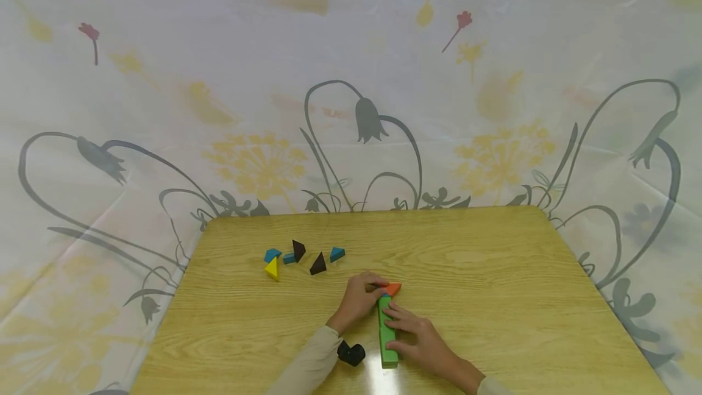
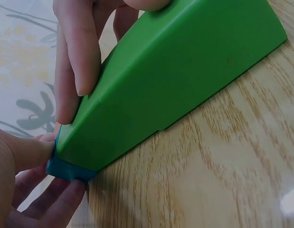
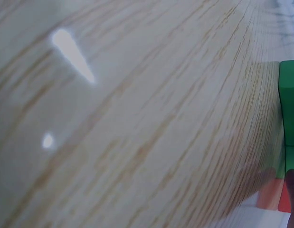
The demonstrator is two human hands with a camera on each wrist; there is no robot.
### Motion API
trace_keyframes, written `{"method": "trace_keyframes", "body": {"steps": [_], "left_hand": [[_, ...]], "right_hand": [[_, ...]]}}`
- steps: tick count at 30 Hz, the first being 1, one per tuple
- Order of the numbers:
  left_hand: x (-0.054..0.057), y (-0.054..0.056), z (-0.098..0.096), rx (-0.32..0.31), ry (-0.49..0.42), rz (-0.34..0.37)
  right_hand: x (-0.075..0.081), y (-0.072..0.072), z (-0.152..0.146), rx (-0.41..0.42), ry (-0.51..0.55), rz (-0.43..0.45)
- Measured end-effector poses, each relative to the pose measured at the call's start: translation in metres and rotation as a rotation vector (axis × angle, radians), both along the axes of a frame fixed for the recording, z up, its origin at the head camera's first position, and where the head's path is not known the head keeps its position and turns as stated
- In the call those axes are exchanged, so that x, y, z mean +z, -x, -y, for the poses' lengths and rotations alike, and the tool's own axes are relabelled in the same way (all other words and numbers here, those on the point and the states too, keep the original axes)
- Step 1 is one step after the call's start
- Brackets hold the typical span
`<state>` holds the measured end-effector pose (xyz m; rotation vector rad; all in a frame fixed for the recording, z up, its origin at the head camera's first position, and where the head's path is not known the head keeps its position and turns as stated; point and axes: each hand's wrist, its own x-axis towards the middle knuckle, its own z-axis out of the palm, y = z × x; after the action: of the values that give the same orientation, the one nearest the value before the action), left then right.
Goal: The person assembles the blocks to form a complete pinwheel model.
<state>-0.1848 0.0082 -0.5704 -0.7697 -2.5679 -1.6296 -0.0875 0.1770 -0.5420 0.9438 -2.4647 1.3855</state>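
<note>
Two green blocks stand end to end in a line, the near green block [image 1: 389, 355] and the far green block [image 1: 385, 308]. Against their far end sits a small blue block [image 2: 68, 170], pinched between the thumb and fingers of my left hand [image 1: 359, 300]. Just beyond it lies an orange triangular block [image 1: 392, 289], partly covered by the left fingers in the head view. From the right side, my right hand [image 1: 425, 340] rests its outstretched fingers and thumb on the green blocks. In the right wrist view only a dark fingertip shows, beside the red-orange block [image 3: 284, 197].
On the back left of the wooden table [image 1: 493, 261] lie several loose blocks: a yellow triangle [image 1: 272, 269], two dark triangles, one of them the nearer dark triangle [image 1: 319, 264], and blue pieces, including a blue block [image 1: 337, 253]. A flower-patterned sheet [image 1: 351, 47] hangs behind.
</note>
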Motion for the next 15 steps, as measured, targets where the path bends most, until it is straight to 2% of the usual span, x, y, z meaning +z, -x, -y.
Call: {"method": "trace_keyframes", "body": {"steps": [5,11,15], "left_hand": [[-0.001,0.000,0.001,-0.002,0.005,0.001],[-0.001,-0.001,0.001,-0.028,-0.027,0.013],[0.002,-0.002,0.002,-0.033,-0.032,0.012]], "right_hand": [[-0.005,0.001,0.000,0.001,0.000,-0.016],[-0.030,0.006,-0.004,-0.012,-0.006,-0.024],[-0.039,0.009,-0.007,0.000,-0.015,-0.019]]}}
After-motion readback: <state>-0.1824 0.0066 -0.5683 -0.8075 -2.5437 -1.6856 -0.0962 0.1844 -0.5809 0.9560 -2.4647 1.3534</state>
